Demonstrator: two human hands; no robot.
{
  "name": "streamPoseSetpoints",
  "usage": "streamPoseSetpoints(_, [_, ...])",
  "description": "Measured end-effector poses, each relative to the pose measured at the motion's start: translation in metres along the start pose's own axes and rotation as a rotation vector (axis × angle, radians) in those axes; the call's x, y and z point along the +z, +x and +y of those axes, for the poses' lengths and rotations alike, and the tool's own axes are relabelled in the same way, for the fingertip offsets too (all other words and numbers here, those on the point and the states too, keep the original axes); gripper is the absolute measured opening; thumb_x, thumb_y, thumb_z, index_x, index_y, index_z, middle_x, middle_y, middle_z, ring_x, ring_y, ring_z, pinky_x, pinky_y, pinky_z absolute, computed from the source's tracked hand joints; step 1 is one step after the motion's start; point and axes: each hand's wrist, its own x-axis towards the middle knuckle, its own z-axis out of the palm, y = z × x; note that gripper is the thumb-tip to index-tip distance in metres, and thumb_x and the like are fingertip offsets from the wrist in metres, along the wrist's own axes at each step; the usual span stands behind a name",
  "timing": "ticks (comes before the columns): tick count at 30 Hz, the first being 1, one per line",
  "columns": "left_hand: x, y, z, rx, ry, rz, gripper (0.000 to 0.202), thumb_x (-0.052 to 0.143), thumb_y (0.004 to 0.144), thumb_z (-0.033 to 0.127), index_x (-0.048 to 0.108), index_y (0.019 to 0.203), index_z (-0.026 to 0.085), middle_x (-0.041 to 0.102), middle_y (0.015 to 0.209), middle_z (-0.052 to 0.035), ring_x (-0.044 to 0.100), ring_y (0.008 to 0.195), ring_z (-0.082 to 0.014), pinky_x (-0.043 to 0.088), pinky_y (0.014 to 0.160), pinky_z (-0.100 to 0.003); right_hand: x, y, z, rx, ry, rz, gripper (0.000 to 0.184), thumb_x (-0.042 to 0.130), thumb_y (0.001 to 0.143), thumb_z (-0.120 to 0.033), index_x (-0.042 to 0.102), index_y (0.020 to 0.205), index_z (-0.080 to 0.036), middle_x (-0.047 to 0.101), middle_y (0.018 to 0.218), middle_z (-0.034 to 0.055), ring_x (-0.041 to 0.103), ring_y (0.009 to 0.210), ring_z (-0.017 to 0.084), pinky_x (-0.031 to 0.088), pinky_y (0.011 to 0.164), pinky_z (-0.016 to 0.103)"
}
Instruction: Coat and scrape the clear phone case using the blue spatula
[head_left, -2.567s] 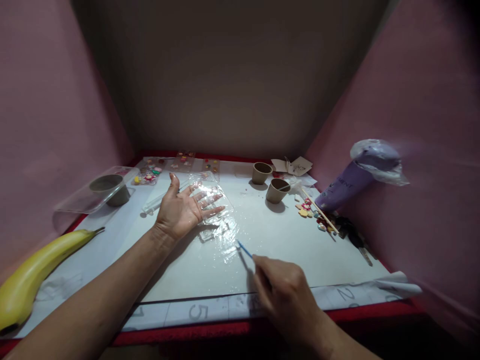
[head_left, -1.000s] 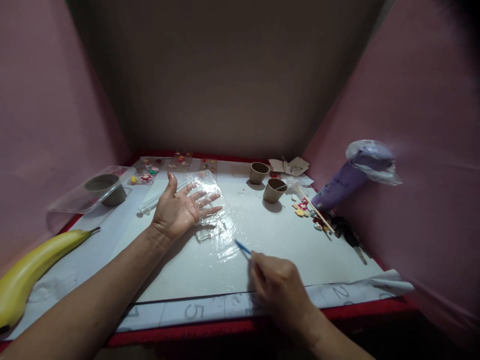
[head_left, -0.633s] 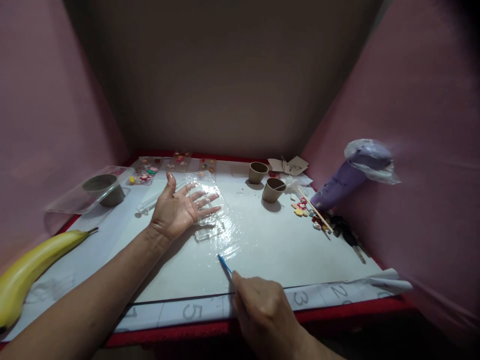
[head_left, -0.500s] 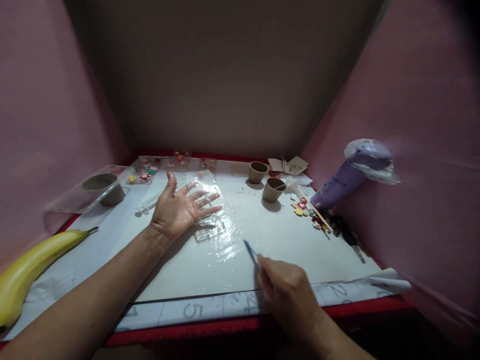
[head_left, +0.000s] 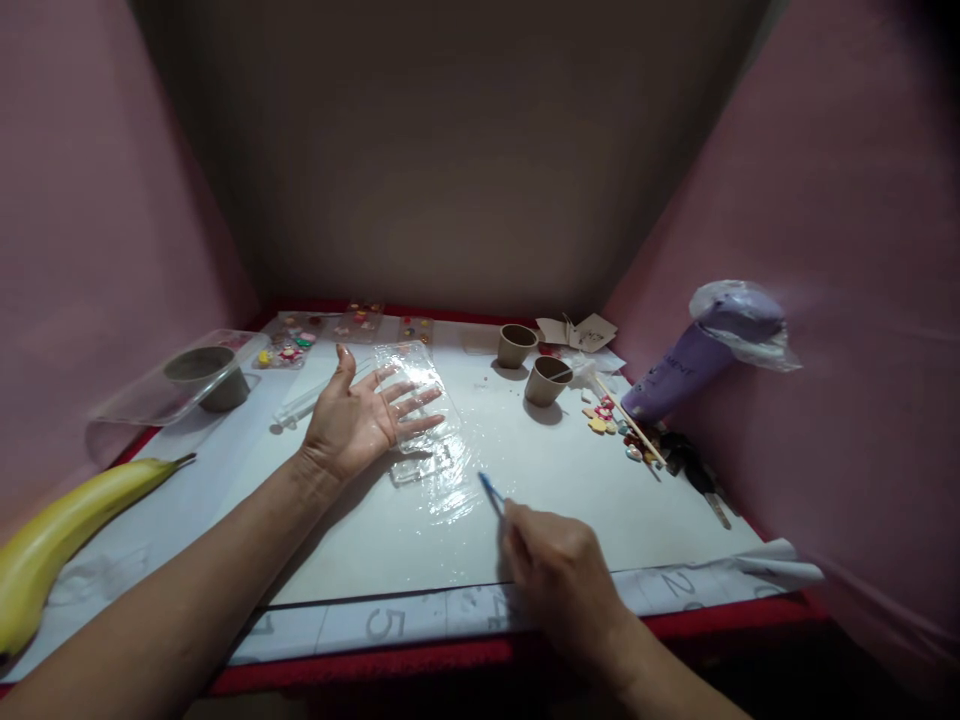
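My left hand is held palm up with its fingers spread and nothing in it; the skin looks wet. Behind and beneath its fingers lies a clear plastic case, partly covered by the hand. My right hand is closed around a thin blue stick, whose tip points up and left over the sheet; what kind of tool it is, I cannot tell. Between both hands, a shiny wet-looking or clear-film patch spreads on the white sheet. A clear syringe-like tube lies left of my left hand.
Two brown cups stand at the back. On the right are small charms, a wooden stick and a leaning purple bag. A yellow banana and a grey pot under clear plastic are left. Pink walls flank the table.
My right hand has shifted slightly left and up with the blue stick. My left hand has stayed almost still, open and palm up.
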Motion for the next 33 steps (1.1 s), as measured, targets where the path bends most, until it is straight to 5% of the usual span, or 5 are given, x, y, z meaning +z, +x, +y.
streamPoseSetpoints(3, [0.001, 0.0, 0.0, -0.011, -0.002, 0.01, 0.092, 0.036, 0.085, 0.072, 0.005, 0.153, 0.018, 0.015, 0.157, -0.0267, 0.042, 0.132, -0.0427, 0.041, 0.1, -0.062, -0.014, -0.003, 0.01, 0.06, -0.016, -0.005, 0.025, 0.043, 0.087, -0.007, 0.059, 0.07, -0.015, 0.055, 0.051, -0.0004, 0.05, 0.043, 0.011, 0.031, 0.05, 0.026])
streamPoseSetpoints(10, [0.003, -0.001, -0.001, -0.025, 0.029, 0.021, 0.091, 0.037, 0.087, 0.068, 0.0, 0.153, 0.016, 0.017, 0.156, -0.0269, 0.043, 0.131, -0.0424, 0.04, 0.1, -0.062, -0.003, -0.014, -0.028, -0.097, 0.127, -0.041, 0.027, 0.039, 0.089, -0.007, 0.059, 0.073, -0.015, 0.056, 0.052, 0.0004, 0.052, 0.046, 0.013, 0.033, 0.051, 0.026])
streamPoseSetpoints(20, [0.007, -0.002, -0.003, -0.071, 0.063, 0.056, 0.094, 0.041, 0.086, 0.067, 0.0, 0.154, 0.017, 0.039, 0.144, -0.0295, 0.053, 0.123, -0.0404, 0.046, 0.096, -0.054, -0.024, -0.008, 0.037, 0.045, -0.072, -0.039, 0.026, 0.043, 0.087, -0.01, 0.062, 0.071, -0.015, 0.057, 0.051, -0.0007, 0.05, 0.043, 0.01, 0.034, 0.05, 0.023])
streamPoseSetpoints(26, [0.012, -0.004, -0.008, -0.15, 0.121, 0.047, 0.089, 0.041, 0.088, 0.064, 0.005, 0.152, 0.014, 0.049, 0.135, -0.0305, 0.06, 0.113, -0.0389, 0.052, 0.087, -0.052, -0.024, 0.008, 0.05, 0.019, -0.099, 0.116, 0.023, 0.047, 0.088, -0.012, 0.069, 0.093, -0.012, 0.069, 0.064, 0.0043, 0.062, 0.055, 0.014, 0.044, 0.057, 0.023])
streamPoseSetpoints(33, [0.019, -0.009, -0.014, -0.268, 0.262, 0.129, 0.084, 0.049, 0.085, 0.062, 0.019, 0.145, 0.011, 0.06, 0.119, -0.0282, 0.069, 0.09, -0.0319, 0.057, 0.065, -0.039, -0.024, 0.044, 0.056, 0.125, 0.093, 0.173, 0.021, 0.051, 0.085, -0.015, 0.071, 0.091, -0.013, 0.059, 0.055, -0.0017, 0.05, 0.045, 0.009, 0.038, 0.05, 0.021])
